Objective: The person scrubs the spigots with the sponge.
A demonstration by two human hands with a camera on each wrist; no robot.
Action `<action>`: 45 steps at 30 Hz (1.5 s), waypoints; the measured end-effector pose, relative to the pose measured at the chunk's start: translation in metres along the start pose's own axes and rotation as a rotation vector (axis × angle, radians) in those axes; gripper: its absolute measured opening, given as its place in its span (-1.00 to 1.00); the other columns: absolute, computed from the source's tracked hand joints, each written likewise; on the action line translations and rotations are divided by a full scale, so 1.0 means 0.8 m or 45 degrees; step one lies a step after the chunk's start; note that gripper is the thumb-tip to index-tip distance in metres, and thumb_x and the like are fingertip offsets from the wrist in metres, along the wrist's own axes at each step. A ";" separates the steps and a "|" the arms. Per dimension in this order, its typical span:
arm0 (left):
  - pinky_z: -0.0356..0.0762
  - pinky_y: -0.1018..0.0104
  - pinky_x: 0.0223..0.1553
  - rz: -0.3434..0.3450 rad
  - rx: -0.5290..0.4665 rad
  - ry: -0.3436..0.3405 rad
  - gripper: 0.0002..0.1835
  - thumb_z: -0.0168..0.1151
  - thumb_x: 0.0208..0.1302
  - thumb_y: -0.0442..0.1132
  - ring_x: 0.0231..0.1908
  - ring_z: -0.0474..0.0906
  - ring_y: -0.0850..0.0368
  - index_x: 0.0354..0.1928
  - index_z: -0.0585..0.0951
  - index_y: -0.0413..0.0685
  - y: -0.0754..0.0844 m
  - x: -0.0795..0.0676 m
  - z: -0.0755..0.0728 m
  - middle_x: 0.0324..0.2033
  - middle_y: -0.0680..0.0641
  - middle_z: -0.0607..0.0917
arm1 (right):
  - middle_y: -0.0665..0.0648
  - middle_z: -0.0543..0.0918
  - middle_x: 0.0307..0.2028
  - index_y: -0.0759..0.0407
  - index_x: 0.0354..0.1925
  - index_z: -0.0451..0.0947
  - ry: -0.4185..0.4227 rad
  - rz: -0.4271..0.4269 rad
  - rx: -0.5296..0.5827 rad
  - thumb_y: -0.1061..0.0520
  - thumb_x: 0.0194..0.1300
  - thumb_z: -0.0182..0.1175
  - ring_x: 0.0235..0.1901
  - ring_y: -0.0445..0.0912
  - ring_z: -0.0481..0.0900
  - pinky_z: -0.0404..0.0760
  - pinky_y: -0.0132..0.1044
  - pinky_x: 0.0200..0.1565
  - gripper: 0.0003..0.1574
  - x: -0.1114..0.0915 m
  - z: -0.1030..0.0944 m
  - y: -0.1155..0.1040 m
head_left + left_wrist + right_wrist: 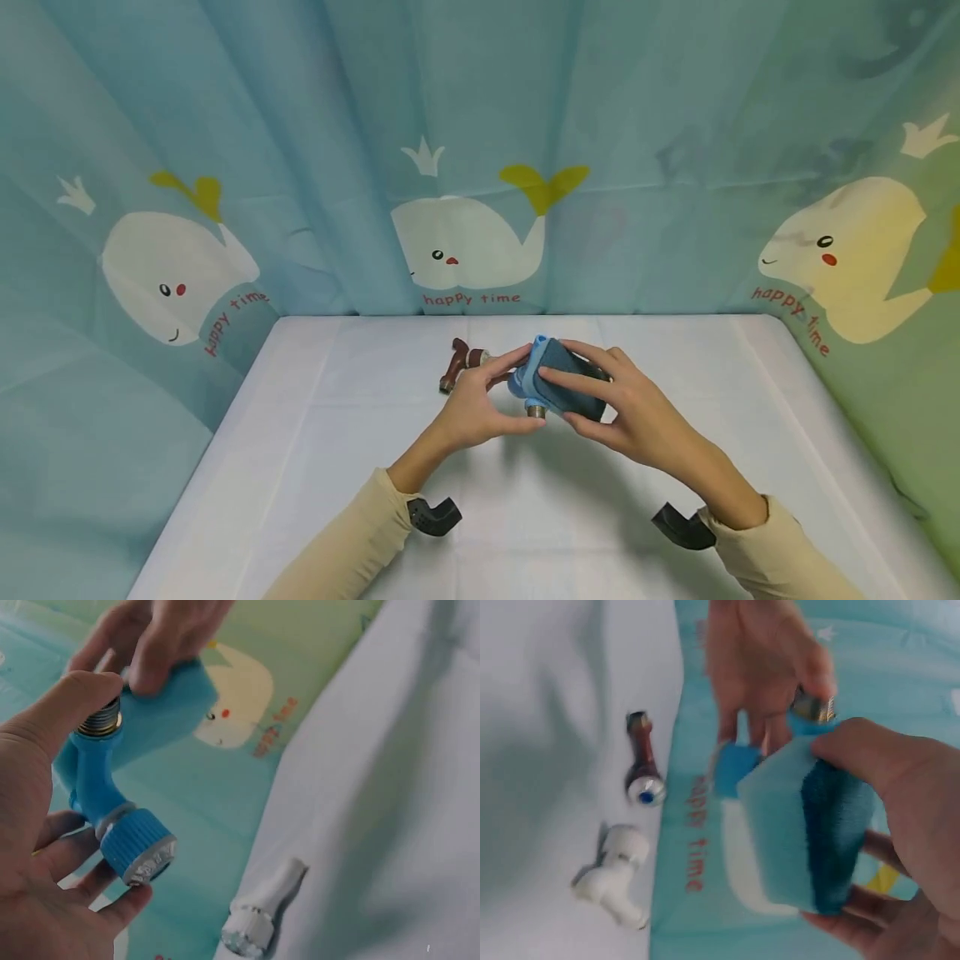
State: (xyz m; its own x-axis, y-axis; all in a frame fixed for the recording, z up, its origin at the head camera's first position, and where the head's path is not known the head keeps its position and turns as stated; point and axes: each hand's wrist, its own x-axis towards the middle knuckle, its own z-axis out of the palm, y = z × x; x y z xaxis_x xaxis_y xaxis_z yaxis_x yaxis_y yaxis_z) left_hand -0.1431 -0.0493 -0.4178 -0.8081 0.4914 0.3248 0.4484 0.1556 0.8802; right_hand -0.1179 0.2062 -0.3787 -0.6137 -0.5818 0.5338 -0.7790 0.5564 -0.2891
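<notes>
My left hand (pixel 476 407) holds a blue water tap (pixel 97 769), thumb on its metal threaded end and fingers behind its body and round ribbed knob. In my right hand (pixel 645 412) is a sponge (pixel 776 825), light blue with a dark, rough scouring face. Thumb and fingers grip it from opposite sides. The sponge overlaps the tap in the head view, and both are held up above the table. In the right wrist view, the sponge hides much of the tap's body.
Behind the left hand, a brown tap (pixel 456 365) lies on the white-covered table (pixel 360 467). A white tap (pixel 613 874) lies near it, hidden in the head view. Blue-green curtains (pixel 637 250) with whale prints stand along the table's back and sides.
</notes>
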 end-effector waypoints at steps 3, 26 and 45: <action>0.46 0.18 0.32 -0.025 0.037 0.000 -0.01 0.66 0.00 -0.19 0.33 0.47 0.14 0.52 0.38 0.08 0.001 0.000 0.002 0.38 0.03 0.51 | 0.24 0.39 0.43 -0.17 0.36 0.56 0.029 0.003 -0.139 0.14 0.13 0.54 -0.02 0.11 0.45 0.64 -0.09 -0.30 -0.17 0.002 0.001 0.005; 0.37 0.19 0.39 -0.136 -0.261 0.018 -0.03 0.60 0.11 -0.27 0.40 0.40 0.12 0.55 0.31 0.04 0.005 -0.003 -0.002 0.41 -0.07 0.48 | 0.28 0.40 0.42 -0.12 0.35 0.56 0.273 0.107 -0.267 0.20 0.08 0.58 0.01 0.26 0.50 0.69 0.11 -0.20 -0.14 0.019 0.013 0.008; 0.42 0.08 0.34 -0.136 -0.643 -0.058 0.23 0.55 0.08 -0.43 0.39 0.33 -0.14 0.66 -0.02 0.19 0.014 0.001 -0.003 0.42 -0.29 0.26 | 0.28 0.43 0.40 -0.03 0.41 0.49 0.135 0.355 0.264 0.18 0.23 0.49 0.27 0.22 0.51 0.70 0.13 0.00 -0.19 -0.009 0.026 -0.007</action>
State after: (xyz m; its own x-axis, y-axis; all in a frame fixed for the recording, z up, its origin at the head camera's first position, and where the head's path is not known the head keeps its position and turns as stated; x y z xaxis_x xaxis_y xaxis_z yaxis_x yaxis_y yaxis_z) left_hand -0.1394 -0.0489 -0.4067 -0.8169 0.5337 0.2185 0.1148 -0.2208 0.9685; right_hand -0.1120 0.1946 -0.3973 -0.7979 -0.3535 0.4882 -0.5997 0.5466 -0.5844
